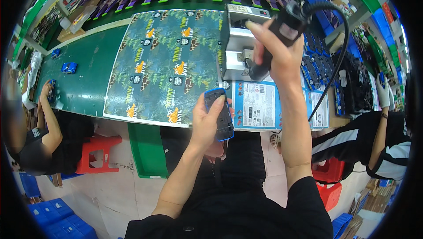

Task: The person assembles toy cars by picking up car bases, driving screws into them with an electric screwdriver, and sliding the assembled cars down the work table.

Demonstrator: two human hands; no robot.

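My left hand point(206, 122) holds a small blue-rimmed black plastic device point(219, 113) upright in front of the bench edge, thumb along its face. My right hand point(276, 51) is raised above it, gripping a black corded power screwdriver point(286, 27) whose tip points down beside a grey metal fixture point(240, 47). The tool's black cable point(339, 58) loops off to the right. The device and the tool tip are apart.
A large jungle-print sheet point(165, 67) covers the green bench point(88, 71). White and blue printed cards point(257, 105) lie by the fixture. Trays of dark parts point(317, 65) stand at right. Seated persons work at left point(44, 137) and right point(374, 142); red stools point(99, 153) stand below.
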